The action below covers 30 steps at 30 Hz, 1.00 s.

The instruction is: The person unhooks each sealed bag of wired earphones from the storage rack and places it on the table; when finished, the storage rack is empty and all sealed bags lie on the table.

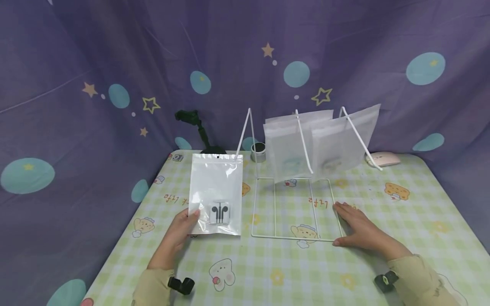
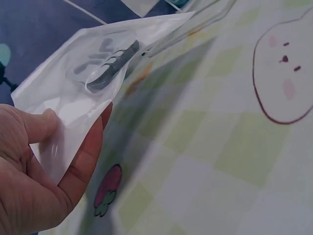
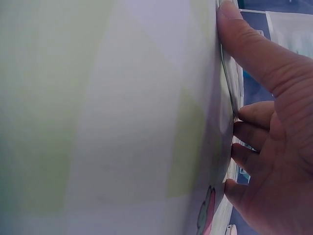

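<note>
My left hand (image 1: pixel 181 227) pinches the lower left edge of a white zip bag (image 1: pixel 216 178), thumb in front and fingers behind. A small square panel with an earphones picture (image 1: pixel 219 212) shows near its bottom. The bag stands upright before the left prong of a white wire display rack (image 1: pixel 283 238); whether its hole is on that prong I cannot tell. My right hand (image 1: pixel 361 229) rests with spread fingers against the right side of the rack's base. In the right wrist view its thumb and fingertips (image 3: pixel 242 152) touch down along the rack's edge.
Frosted bags (image 1: pixel 283 144) hang from the rack's middle and right prongs. Behind stand a dark green lamp-like stand (image 1: pixel 204 136) and a small silver cup (image 1: pixel 258 154). A pale pink mouse (image 1: pixel 384 159) lies at the back right. A checked cloth (image 1: pixel 314 280) covers the table.
</note>
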Available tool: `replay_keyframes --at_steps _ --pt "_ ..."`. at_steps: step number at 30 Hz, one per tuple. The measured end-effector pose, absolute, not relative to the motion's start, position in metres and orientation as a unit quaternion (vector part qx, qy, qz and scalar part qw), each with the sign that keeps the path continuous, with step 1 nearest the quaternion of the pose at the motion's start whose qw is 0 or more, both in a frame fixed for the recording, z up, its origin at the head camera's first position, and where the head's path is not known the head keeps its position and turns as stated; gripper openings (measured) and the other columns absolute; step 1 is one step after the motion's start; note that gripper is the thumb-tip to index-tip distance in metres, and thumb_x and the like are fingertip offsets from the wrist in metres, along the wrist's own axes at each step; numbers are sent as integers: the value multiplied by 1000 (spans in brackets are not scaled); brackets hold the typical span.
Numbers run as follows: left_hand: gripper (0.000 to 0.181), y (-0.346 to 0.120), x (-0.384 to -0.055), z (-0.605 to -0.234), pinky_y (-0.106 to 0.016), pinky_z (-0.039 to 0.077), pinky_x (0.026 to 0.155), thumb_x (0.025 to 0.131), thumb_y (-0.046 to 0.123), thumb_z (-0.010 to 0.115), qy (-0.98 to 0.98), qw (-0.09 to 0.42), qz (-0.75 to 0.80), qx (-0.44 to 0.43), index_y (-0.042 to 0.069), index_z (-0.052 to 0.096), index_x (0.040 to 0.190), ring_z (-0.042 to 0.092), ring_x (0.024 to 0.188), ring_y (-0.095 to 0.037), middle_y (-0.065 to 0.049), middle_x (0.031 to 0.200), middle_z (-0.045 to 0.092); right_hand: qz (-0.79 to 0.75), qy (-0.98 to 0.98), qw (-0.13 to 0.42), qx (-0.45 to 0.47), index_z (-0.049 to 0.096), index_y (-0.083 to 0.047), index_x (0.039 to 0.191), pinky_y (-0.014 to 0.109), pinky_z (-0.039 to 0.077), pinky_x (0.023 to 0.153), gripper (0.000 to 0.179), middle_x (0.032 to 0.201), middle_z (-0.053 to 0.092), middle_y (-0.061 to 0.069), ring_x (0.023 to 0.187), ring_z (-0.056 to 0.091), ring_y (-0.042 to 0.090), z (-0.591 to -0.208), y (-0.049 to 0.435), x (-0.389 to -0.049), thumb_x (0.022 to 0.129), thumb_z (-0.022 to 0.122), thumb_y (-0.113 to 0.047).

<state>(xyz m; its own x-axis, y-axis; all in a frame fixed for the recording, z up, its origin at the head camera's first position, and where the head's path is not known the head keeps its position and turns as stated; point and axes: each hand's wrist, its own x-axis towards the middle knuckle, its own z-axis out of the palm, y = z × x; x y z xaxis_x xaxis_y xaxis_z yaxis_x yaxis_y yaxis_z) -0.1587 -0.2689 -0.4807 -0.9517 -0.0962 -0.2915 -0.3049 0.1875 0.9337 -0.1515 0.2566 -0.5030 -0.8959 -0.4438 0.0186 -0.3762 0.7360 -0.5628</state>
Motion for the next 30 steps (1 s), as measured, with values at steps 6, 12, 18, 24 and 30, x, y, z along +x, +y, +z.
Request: replay_keyframes --at_steps 6,12,18,24,30 --pt "41 -262 -167 -490 -31 54 71 103 23 47 773 105 612 -134 -4 52 134 68 81 -20 -15 105 69 -291 929 58 -223 35 9 146 66 17 106 110 150 30 32 137 22 53 -504 258 -152 68 84 -50" --pt "38 -255 -167 -492 -30 54 68 103 16 47 776 121 604 -133 -9 50 132 67 75 -18 -16 97 70 -296 926 58 -225 34 9 146 66 17 107 110 150 30 32 137 22 53 -504 258 -151 68 84 -51" --pt "38 -247 -169 -490 -35 57 62 102 12 47 779 126 596 -146 -8 49 135 65 70 -19 -16 95 66 -296 927 60 -221 34 8 147 66 17 107 110 151 30 31 138 21 52 -504 258 -151 68 83 -52" --pt "37 -242 -170 -488 -37 57 58 101 8 46 785 125 587 -154 -9 50 134 64 66 -19 -18 93 63 -293 929 61 -217 34 8 147 65 16 108 111 151 30 31 138 21 52 -504 258 -151 68 84 -52" --pt "36 -237 -171 -485 -37 58 60 100 8 47 803 118 562 -161 -8 51 132 65 66 -20 -19 96 63 -290 930 61 -217 34 7 147 65 16 108 111 151 29 31 138 21 52 -505 258 -152 68 83 -52"
